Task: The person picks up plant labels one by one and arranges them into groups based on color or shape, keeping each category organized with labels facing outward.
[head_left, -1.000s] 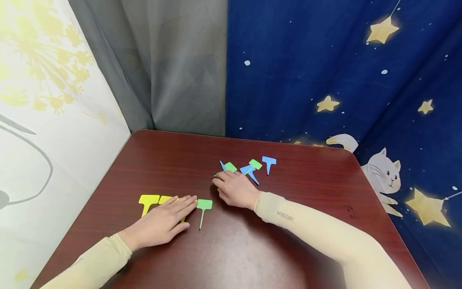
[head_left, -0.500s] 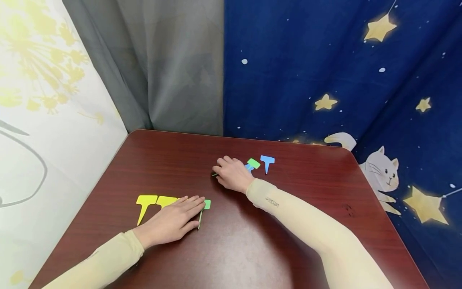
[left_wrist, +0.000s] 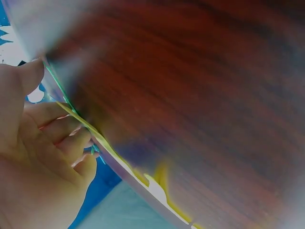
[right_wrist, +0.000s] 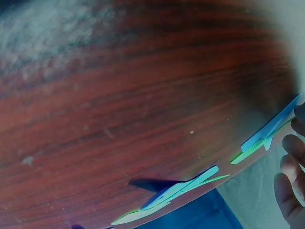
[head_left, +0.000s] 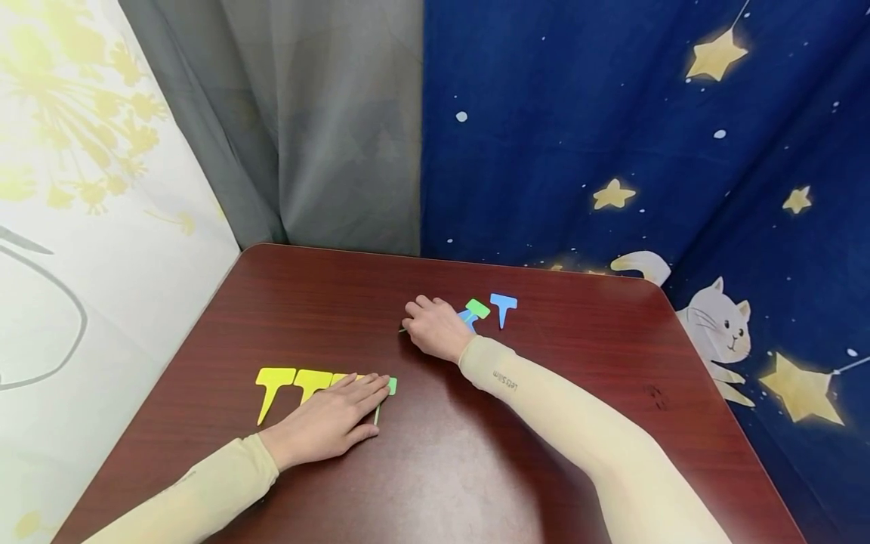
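My left hand [head_left: 333, 419] lies flat with straight fingers over a row of T-shaped plant labels. Its fingers partly cover a green plant label [head_left: 393, 387] and a yellow plant label [head_left: 342, 377]. Two more yellow plant labels, one at the far left [head_left: 275, 376] and one beside it [head_left: 314, 379], show left of the hand. My right hand [head_left: 435, 329] is bent down over a crossed pair. In the right wrist view, its fingertips are at the stem of a green plant label [right_wrist: 249, 152], which overlaps a blue plant label [right_wrist: 269, 128]; I cannot tell whether they pinch it.
Just right of my right hand, another green plant label [head_left: 478, 308] crosses a blue one [head_left: 470, 325]. Farther right lies a single blue plant label [head_left: 503, 302]. The brown table [head_left: 578, 423] meets grey and dark blue curtains [head_left: 544, 151] at its far edge.
My left hand has slid right, partly covering the green label and uncovering more yellow ones. My right hand has moved slightly farther away, over the left crossed pair, then stayed there.
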### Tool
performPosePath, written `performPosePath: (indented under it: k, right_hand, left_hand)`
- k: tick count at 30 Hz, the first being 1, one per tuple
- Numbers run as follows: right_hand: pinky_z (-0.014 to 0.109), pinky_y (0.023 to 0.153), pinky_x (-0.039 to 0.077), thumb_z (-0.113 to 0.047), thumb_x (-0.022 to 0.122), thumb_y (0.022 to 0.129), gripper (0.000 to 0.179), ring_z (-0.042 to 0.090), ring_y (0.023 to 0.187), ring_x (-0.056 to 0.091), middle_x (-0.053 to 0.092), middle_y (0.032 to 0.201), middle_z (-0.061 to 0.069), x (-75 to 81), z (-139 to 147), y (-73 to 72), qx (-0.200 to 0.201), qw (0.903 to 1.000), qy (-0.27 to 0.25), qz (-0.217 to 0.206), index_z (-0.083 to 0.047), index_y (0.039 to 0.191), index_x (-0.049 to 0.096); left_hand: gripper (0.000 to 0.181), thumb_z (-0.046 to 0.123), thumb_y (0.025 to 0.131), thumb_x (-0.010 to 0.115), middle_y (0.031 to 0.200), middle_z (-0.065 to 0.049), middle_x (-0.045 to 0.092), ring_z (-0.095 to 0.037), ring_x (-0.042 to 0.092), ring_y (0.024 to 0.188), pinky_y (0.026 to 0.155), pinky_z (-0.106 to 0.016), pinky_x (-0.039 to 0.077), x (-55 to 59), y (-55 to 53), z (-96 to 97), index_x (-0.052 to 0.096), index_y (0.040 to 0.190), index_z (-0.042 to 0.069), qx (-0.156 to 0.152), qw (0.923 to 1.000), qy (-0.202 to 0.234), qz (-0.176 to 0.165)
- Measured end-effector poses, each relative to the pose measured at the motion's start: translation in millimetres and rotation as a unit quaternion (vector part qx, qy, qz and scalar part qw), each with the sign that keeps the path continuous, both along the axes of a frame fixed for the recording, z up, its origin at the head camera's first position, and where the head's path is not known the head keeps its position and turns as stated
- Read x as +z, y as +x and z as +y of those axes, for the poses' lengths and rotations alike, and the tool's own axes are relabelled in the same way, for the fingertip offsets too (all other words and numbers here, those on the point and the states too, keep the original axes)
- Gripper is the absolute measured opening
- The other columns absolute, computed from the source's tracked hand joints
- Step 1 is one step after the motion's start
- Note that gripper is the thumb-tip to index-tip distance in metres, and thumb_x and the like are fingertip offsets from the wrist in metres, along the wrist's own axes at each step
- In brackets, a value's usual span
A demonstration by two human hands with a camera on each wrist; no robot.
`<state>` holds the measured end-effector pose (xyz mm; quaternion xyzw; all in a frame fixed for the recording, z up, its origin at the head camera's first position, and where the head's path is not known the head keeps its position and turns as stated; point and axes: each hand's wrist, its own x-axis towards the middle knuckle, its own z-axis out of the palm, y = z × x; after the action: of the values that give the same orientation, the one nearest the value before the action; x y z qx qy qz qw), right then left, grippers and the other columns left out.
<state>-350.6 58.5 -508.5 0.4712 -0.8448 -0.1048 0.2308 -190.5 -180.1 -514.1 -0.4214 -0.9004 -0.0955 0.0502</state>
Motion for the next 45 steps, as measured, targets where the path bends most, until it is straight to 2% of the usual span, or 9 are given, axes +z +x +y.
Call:
performPosePath:
  k: [6,10,15,20,25,29,34,42,45]
  right_hand:
    - [0.031,0.066,0.049,-0.020,0.062,0.098,0.019,0.019,0.087,0.055,0.066,0.093,-0.001,-2.6,-2,0.1,0.003,0.9994,0.032,0.015,-0.023,0.097,0.081]
    - [0.030,0.065,0.049,-0.019,0.061,0.098,0.019,0.019,0.085,0.055,0.067,0.090,-0.002,-3.7,-2,-1.2,0.015,0.9992,0.026,0.026,-0.022,0.096,0.080]
    - [0.029,0.063,0.049,-0.018,0.058,0.096,0.020,0.019,0.081,0.057,0.066,0.088,-0.002,-0.2,0,-3.6,0.037,0.9985,-0.027,0.032,-0.019,0.092,0.077]
    - [0.028,0.063,0.052,-0.020,0.061,0.093,0.014,0.018,0.080,0.060,0.066,0.087,-0.001,9.9,5,-6.5,0.044,0.9963,-0.070,0.021,-0.017,0.091,0.074]
    - [0.026,0.063,0.054,-0.022,0.068,0.092,0.007,0.014,0.078,0.059,0.065,0.086,-0.003,16.8,13,-10.3,0.011,0.9922,-0.123,-0.015,-0.018,0.090,0.073]
    - [0.024,0.053,0.048,-0.022,0.068,0.091,0.004,0.009,0.072,0.054,0.062,0.081,-0.008,24.4,19,-10.9,-0.024,0.9831,-0.172,-0.058,-0.020,0.089,0.071]
    - [0.023,0.044,0.040,-0.020,0.066,0.093,0.007,0.003,0.062,0.050,0.062,0.078,-0.013,40.1,23,-6.1,-0.067,0.9588,-0.233,-0.147,-0.023,0.090,0.072]
    - [0.025,0.058,0.050,-0.026,0.067,0.096,0.009,0.000,0.063,0.058,0.068,0.079,-0.017,55.2,25,16.4,-0.121,0.8840,-0.328,-0.311,-0.024,0.097,0.076]
    - [0.025,0.059,0.051,-0.025,0.068,0.095,0.008,-0.001,0.065,0.060,0.068,0.079,-0.019,57.9,21,27.7,-0.117,0.8698,-0.341,-0.337,-0.024,0.096,0.076]
  left_hand:
    - [0.062,0.036,0.097,0.067,0.152,-0.013,0.047,-0.029,0.045,0.139,0.113,-0.051,0.035,-2.1,-0.6,0.5,0.052,0.146,0.001,-0.004,0.9999,-0.009,0.006]
    - [0.063,0.038,0.097,0.067,0.152,-0.013,0.047,-0.029,0.045,0.140,0.114,-0.050,0.035,-3.5,-1.4,0.9,0.051,0.146,0.001,-0.003,0.9999,-0.014,0.006]
    - [0.063,0.039,0.098,0.066,0.153,-0.012,0.046,-0.028,0.043,0.141,0.115,-0.049,0.032,-4.0,-1.8,1.5,0.050,0.147,0.002,-0.001,0.9999,-0.015,-0.003]
    - [0.063,0.038,0.098,0.066,0.153,-0.012,0.046,-0.028,0.043,0.141,0.115,-0.049,0.033,-3.2,-1.9,2.1,0.051,0.147,0.001,-0.002,0.9999,-0.017,0.000]
    - [0.063,0.038,0.098,0.067,0.152,-0.013,0.047,-0.028,0.044,0.140,0.114,-0.049,0.034,-2.9,-2.7,2.6,0.052,0.146,0.001,-0.003,0.9998,-0.018,0.003]
    - [0.063,0.038,0.097,0.067,0.152,-0.013,0.047,-0.029,0.044,0.140,0.114,-0.049,0.034,-2.6,-3.1,2.5,0.052,0.145,0.001,-0.001,0.9998,-0.018,-0.002]
    - [0.063,0.038,0.097,0.068,0.151,-0.014,0.048,-0.029,0.045,0.140,0.114,-0.049,0.034,-2.4,-3.2,1.9,0.053,0.145,0.000,0.000,0.9999,-0.014,-0.002]
    - [0.064,0.038,0.096,0.068,0.152,-0.014,0.047,-0.030,0.045,0.140,0.114,-0.049,0.034,-2.5,-3.8,2.8,0.052,0.145,0.000,-0.002,0.9999,-0.012,-0.007]
    - [0.064,0.038,0.096,0.068,0.152,-0.015,0.047,-0.030,0.045,0.140,0.114,-0.048,0.034,-2.6,-5.2,3.6,0.052,0.145,0.000,-0.002,0.9999,-0.013,-0.006]
